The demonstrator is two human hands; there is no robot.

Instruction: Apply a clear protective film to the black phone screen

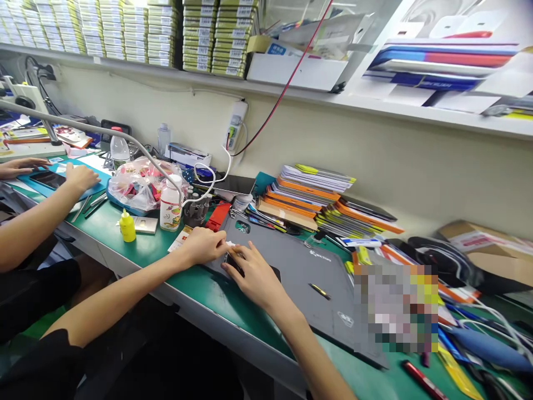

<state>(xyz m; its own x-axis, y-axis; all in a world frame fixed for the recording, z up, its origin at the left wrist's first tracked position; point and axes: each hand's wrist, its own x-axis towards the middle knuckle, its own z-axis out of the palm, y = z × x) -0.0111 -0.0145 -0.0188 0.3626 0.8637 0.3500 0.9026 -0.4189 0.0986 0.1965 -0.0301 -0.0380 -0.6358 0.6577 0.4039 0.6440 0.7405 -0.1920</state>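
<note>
Both my hands rest on a dark grey work mat [300, 272] on the green bench. My left hand [205, 245] is closed in a pinch on a small white tab or strip at the mat's near left part. My right hand [254, 275] lies over a small dark flat device [231, 261], fingers curled on it and holding it down. Most of the device is hidden under my fingers. A thin metal tweezer [320, 291] lies on the mat to the right of my hands.
A co-worker's arms [50, 194] work at the left over a blue mat. A yellow bottle [127, 225], white bottle [170, 203], bagged parts [139, 186], stacked packages [320, 200], pens and cables [458, 344] crowd the bench. Shelves of boxes [125, 30] hang above.
</note>
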